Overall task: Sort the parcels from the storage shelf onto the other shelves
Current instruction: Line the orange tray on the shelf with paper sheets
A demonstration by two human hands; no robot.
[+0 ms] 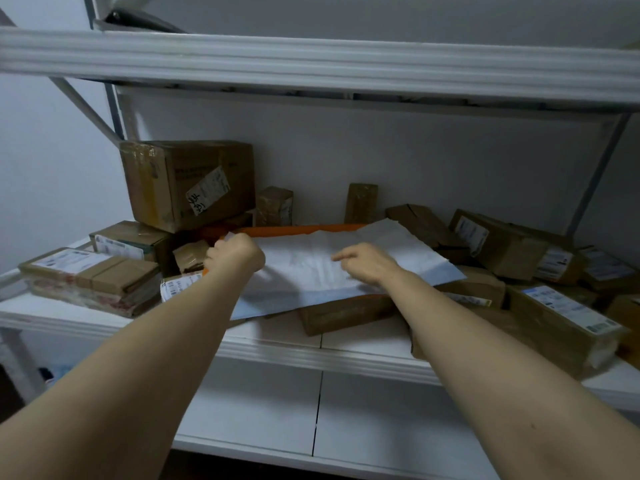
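A large flat white parcel [398, 251] lies across the middle of the white storage shelf [277, 344], on top of an orange envelope [294, 230] and brown boxes. My left hand [235, 254] grips the white parcel's far left corner with curled fingers. Lying on the parcel's middle is my right hand [367, 265], fingers bent loosely and pointing left. Both forearms reach in from below.
A big cardboard box [188, 183] stands stacked at the back left, flat labelled parcels [90, 271] lie at the left front. Several brown boxes [502, 244] crowd the right side. Another shelf board [311, 60] runs close overhead, and a lower shelf [259, 410] sits below.
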